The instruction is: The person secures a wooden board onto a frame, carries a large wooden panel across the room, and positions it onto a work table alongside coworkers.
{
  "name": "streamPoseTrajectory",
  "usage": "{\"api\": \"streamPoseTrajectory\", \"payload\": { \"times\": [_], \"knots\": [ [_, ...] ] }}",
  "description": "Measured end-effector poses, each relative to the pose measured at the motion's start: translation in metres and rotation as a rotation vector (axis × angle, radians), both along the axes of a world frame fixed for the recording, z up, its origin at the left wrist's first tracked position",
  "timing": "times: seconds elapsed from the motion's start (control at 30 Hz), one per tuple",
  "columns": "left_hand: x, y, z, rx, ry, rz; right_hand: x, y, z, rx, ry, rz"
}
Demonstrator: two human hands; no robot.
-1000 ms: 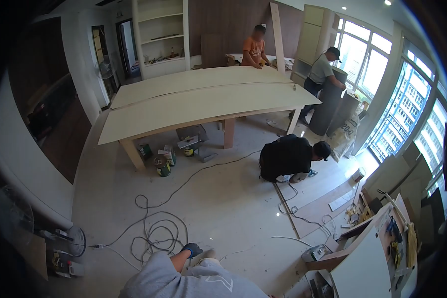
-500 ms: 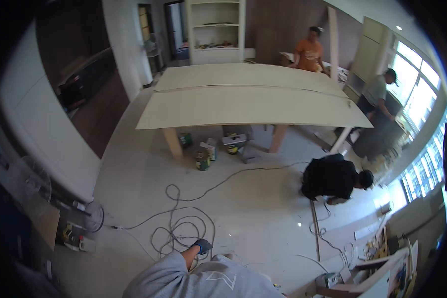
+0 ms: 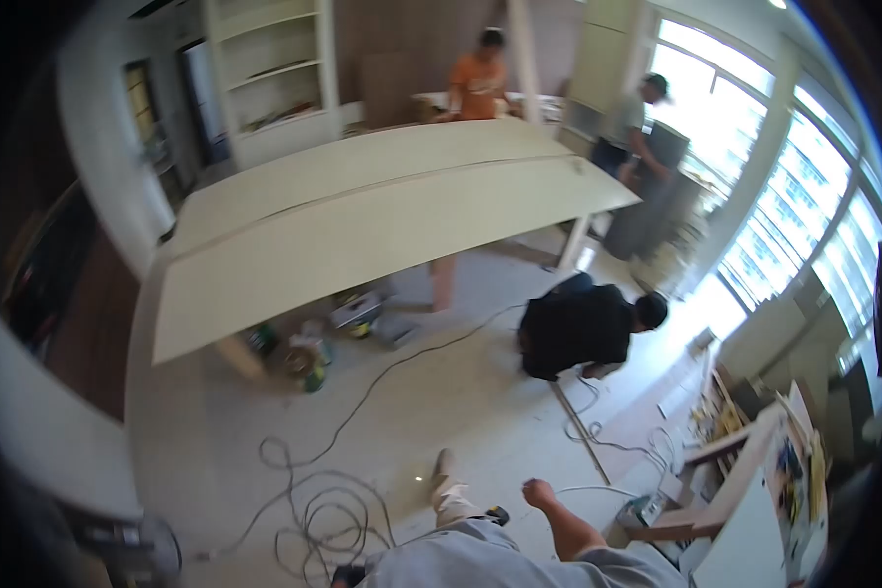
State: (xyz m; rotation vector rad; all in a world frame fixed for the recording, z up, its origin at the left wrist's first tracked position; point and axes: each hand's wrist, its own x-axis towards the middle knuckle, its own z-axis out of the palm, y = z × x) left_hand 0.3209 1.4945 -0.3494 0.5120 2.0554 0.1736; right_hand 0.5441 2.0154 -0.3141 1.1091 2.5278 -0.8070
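Observation:
My right hand (image 3: 537,493) is bare and held out in front of my body over the floor, its fingers curled into a loose fist with nothing showing in it. At the bottom edge, beside my grey top (image 3: 461,559), a small dark part of my gloved left hand (image 3: 348,576) shows; its fingers cannot be made out. Loops of a grey cable (image 3: 338,524) lie on the floor nearby. A small black and yellow object (image 3: 498,514) shows at my waist, too blurred to name. My forward foot (image 3: 445,463) stands on the pale floor.
A long table of pale boards (image 3: 382,216) spans the room, with cans (image 3: 306,367) underneath. A person in black (image 3: 583,331) crouches ahead; a person in orange (image 3: 477,83) and another (image 3: 629,127) stand beyond. Wooden scraps and a frame (image 3: 745,470) lie right.
The view has turned right and moved closer to the table and the crouching person. My right hand has come into view; my gloved left hand has dropped to the bottom edge.

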Motion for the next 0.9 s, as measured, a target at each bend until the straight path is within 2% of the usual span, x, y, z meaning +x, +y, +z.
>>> {"api": "streamPoseTrajectory", "payload": {
  "times": [0.07, 0.13, 0.27, 0.37, 0.43, 0.53, 0.57, 0.67, 0.8, 0.9],
  "knots": [
    [-0.029, 0.022, 0.015, -0.069, -0.063, 0.087, -0.041, 0.008, -0.007, -0.03, 0.026, -0.08],
    [-0.062, 0.046, 0.024, -0.096, -0.067, 0.128, -0.083, 0.017, 0.0, -0.022, 0.165, -0.091],
    [-0.12, 0.087, 0.05, -0.12, -0.027, 0.225, -0.171, 0.05, 0.004, -0.069, 0.183, -0.141],
    [-0.161, 0.108, 0.066, -0.103, 0.055, 0.352, -0.246, 0.083, 0.038, -0.095, 0.215, -0.125],
    [-0.186, 0.119, 0.078, -0.077, 0.157, 0.478, -0.283, 0.091, 0.064, -0.106, 0.193, -0.074],
    [-0.226, 0.142, 0.101, 0.011, 0.471, 0.678, -0.334, 0.099, 0.079, -0.053, 0.197, 0.079],
    [-0.238, 0.145, 0.095, 0.166, 0.814, 0.714, -0.351, 0.099, 0.09, -0.026, 0.19, 0.125],
    [-0.292, 0.19, 0.162, 0.207, 1.069, 0.691, -0.394, 0.089, 0.127, 0.047, 0.177, 0.249],
    [-0.386, 0.215, 0.205, 0.237, 1.134, 0.653, -0.458, 0.09, 0.155, 0.125, 0.226, 0.354],
    [-0.458, 0.224, 0.211, 0.214, 1.179, 0.598, -0.507, 0.096, 0.161, 0.188, 0.276, 0.374]
  ]
}}
